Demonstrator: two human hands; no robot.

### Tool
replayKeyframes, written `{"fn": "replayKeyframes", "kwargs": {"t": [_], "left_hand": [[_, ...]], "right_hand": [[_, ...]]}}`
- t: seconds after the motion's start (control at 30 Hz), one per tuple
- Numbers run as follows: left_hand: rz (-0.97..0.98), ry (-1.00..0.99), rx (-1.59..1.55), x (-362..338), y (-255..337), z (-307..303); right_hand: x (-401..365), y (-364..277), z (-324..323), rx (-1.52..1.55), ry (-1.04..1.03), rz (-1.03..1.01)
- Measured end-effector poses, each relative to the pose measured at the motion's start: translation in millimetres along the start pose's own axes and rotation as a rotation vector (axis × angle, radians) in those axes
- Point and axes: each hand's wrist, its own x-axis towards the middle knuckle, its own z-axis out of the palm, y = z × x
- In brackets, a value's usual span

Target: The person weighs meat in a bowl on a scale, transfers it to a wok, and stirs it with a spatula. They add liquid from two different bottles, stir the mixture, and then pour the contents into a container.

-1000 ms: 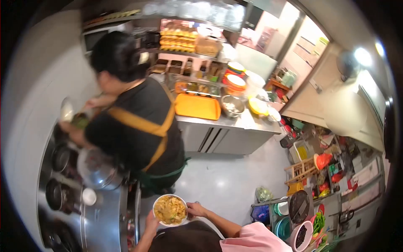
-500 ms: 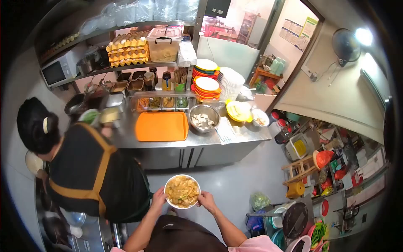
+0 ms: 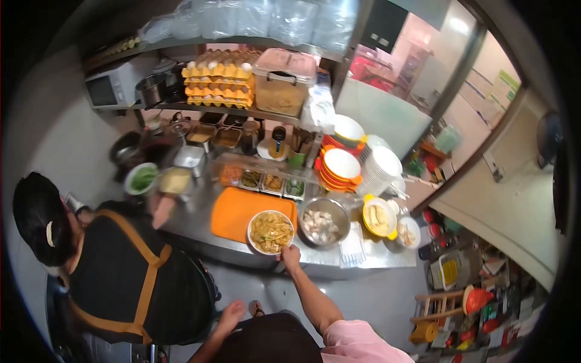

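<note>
The filling of the white bowl [image 3: 249, 234] looks done, with cooked food [image 3: 271, 231] in it, but it is not yet free of the right hand [image 3: 290, 258]. This grip is narrow, holding its lower right rim. The bowl is at frame centre, over the orange tray [image 3: 231, 209]; contact I cannot tell. The left hand [image 3: 232, 316], lower middle, is open, apart from the bowl.

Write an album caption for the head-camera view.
Right hand holding a round white bowl of golden food at a flat orange tray on a metal counter.
</note>
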Motion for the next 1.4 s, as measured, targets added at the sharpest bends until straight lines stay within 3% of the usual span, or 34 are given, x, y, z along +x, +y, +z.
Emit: {"fn": "replayKeyframes", "kwargs": {"t": [0.07,0.13,0.2,0.27,0.3,0.33,0.4,0.47,0.5,0.53,0.57,0.6,0.63,0.67,0.73,0.77,0.83,0.93,0.97,1.03,1.13,1.27,1.37,1.4], "left_hand": [[-0.008,0.041,-0.044,-12.3,-15.9,-5.7],[0.059,0.155,0.025,-23.2,-47.6,-10.5],[0.029,0.279,-0.009,-39.5,-62.0,-4.4],[-0.08,0.4,-0.158,-71.3,-58.6,11.4],[-0.063,0.468,-0.198,-79.5,-70.1,19.2],[-0.032,0.48,-0.221,-75.6,-94.3,26.1],[0.024,0.58,-0.287,-71.3,-166.9,32.1],[0.1,0.729,-0.183,-83.8,-178.8,54.2],[0.08,0.804,-0.177,-89.9,-170.6,63.5],[0.059,0.853,-0.163,-100.4,-169.5,68.4],[0.108,0.869,-0.24,-108.0,-186.6,72.0],[0.167,0.867,-0.306,-107.7,-204.1,72.7],[0.231,0.845,-0.361,-100.9,-227.2,71.8],[0.173,0.985,-0.247,-96.0,-249.0,72.9],[0.028,1.23,-0.014,-89.2,-300.0,76.2],[0.117,1.44,0.212,-81.0,-343.1,74.6],[0.022,1.162,-0.026,-134.8,-324.1,75.5],[-0.046,1.106,0.01,-180.4,-360.1,50.6],[-0.032,1.221,0.144,-175.2,-410.4,43.3],[0.044,1.259,-0.14,-242.7,-400.2,24.1],[-0.054,1.358,-0.684,-345.9,-379.0,-6.6],[-0.091,1.477,-0.859,-421.0,-421.0,-49.6],[-0.039,1.529,-0.93,-457.9,-433.0,-87.4],[-0.038,1.528,-0.94,-462.1,-438.2,-99.9]], "right_hand": [[25.0,-8.1,19.3,0.092,-0.022,0.03],[21.2,-46.7,31.8,-0.174,0.124,-0.078],[56.5,-20.5,42.6,0.19,-0.06,0.066],[85.3,3.3,53.7,0.449,-0.037,0.199],[92.4,8.4,51.4,0.403,-0.073,0.244],[103.1,18.9,44.9,-0.078,-0.077,0.001],[140.0,62.9,32.4,0.15,-0.219,0.122],[124.4,43.5,25.0,0.559,-0.563,0.273],[147.4,66.2,25.9,0.439,-0.529,0.281],[128.9,53.4,20.9,0.489,-0.465,0.409],[109.0,46.9,25.7,0.41,-0.359,0.131],[81.5,38.6,17.3,0.289,-0.429,-0.028],[63.8,40.7,13.1,0.184,-0.468,-0.123],[44.5,51.8,14.7,0.087,-0.537,-0.138],[4.9,81.8,20.9,-0.138,-0.753,0.009],[-14.8,100.6,25.1,-0.281,-0.882,0.123],[-42.4,141.5,34.2,-0.575,-1.12,0.328],[-96.5,208.6,54.3,-0.824,-1.365,0.387],[-127.5,229.6,69.4,-0.894,-1.429,0.326],[-200.5,256.7,94.9,-0.999,-1.497,0.28],[-319.8,281.7,166.7,-1.129,-1.61,0.343],[-467.0,289.8,247.3,-1.063,-1.834,0.103],[-570.8,242.7,292.9,-1.049,-1.885,0.068],[-585.5,253.4,306.7,-1.065,-1.89,0.047]]}}
